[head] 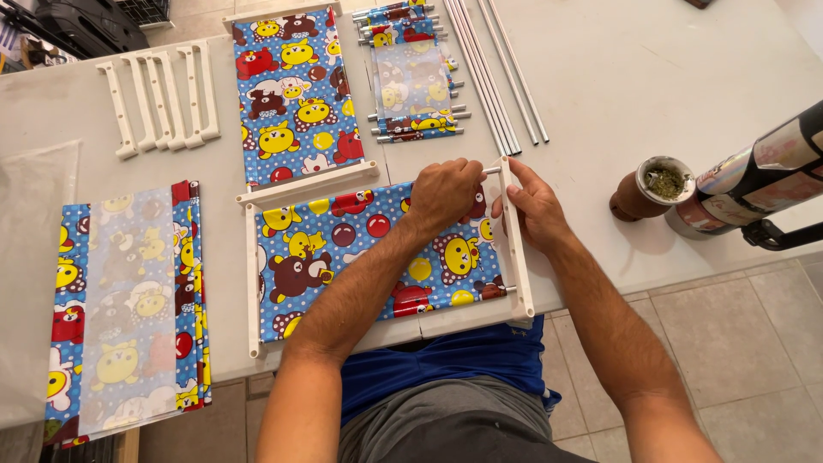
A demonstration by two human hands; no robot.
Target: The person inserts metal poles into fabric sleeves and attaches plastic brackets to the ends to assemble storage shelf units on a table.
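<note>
Two bare hands, close together at the right end of a cloth panel (360, 257) with bright cartoon animals on blue. Panel flat on the white table (651, 94), at the near edge, just in front of the body, long side running left to right.

Left hand (441, 195) lying on top of the cloth, fingers curled down, pressing near the top right corner. Right hand (536, 206) just beside it, fingers wrapped round a white plastic side bar (517, 249). Bar standing across the panel's end, long way pointing from near to far (so crossways to the cloth). Right hand nearer to the bar, left hand nearer to the cloth. Thin metal rod tips (490, 171) poking out of the cloth toward the bar at the top corner, and again at the bottom corner. Hard to tell whether the tips sit inside the bar's holes yet.

A matching white bar (254, 291) on the panel's left end. Another finished panel (296, 94) farther back. Spare white bars (163, 94) far left, loose metal rods (497, 77) far back, folded cloth pieces (129, 309) at the left, and a brown cup of green leaves (656, 184) well apart on the right.
</note>
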